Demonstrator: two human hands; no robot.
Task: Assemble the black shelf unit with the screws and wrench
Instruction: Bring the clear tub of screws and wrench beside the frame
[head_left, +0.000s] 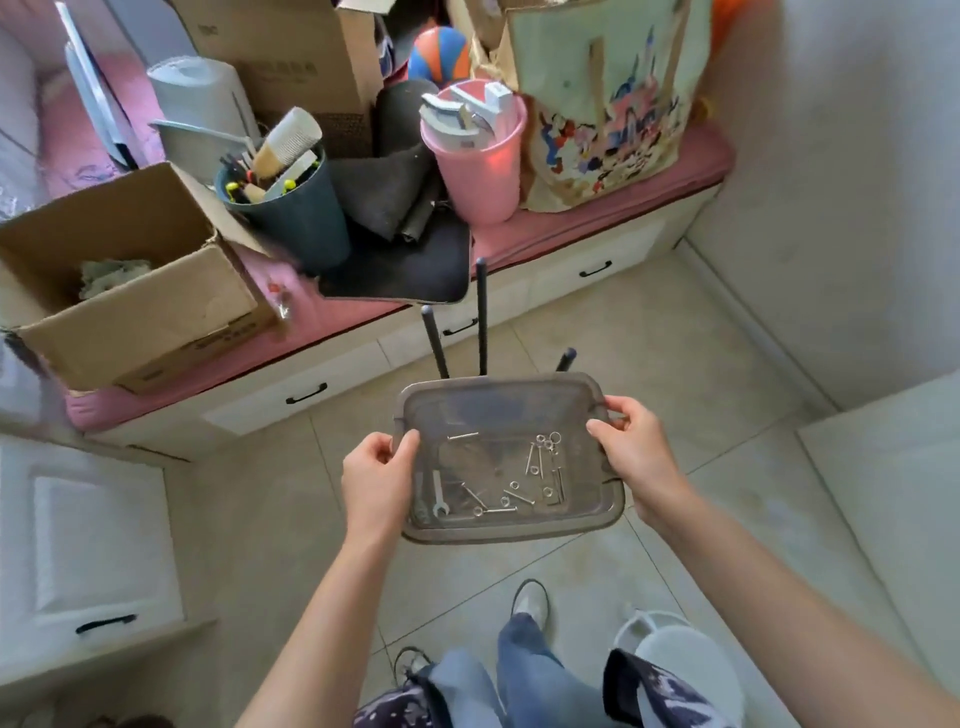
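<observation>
Both hands hold a dark shelf tray (506, 402) level above the tiled floor (649, 338): the left hand (376, 480) grips its left edge with the thumb curled over the rim, and the right hand (631, 441) grips the right edge the same way, fingers under and thumb on top. Loose hardware lies inside the tray — a small silver wrench (438, 500) near the front left corner, several long screws (534, 460) scattered across the middle and right side, and a cluster of washers (549, 441) toward the back right corner, with a few more washers among the screws near the front edge. Three black legs (482, 317) rise from behind the tray's far edge, slanting up toward the cushioned bench; how they join the tray cannot be told. On the pink bench cushion (597, 228) sit a dark blue bucket (296, 218) packed with brushes and pens, a pink bucket (480, 171) holding white plastic items, an open cardboard box (119, 280) at the left end, and a cartoon-printed tote bag (602, 98) at the right end. White drawers (597, 270) with black handles run under the cushion — and a white stool (685, 670) stands on the floor beside the person's right leg.
</observation>
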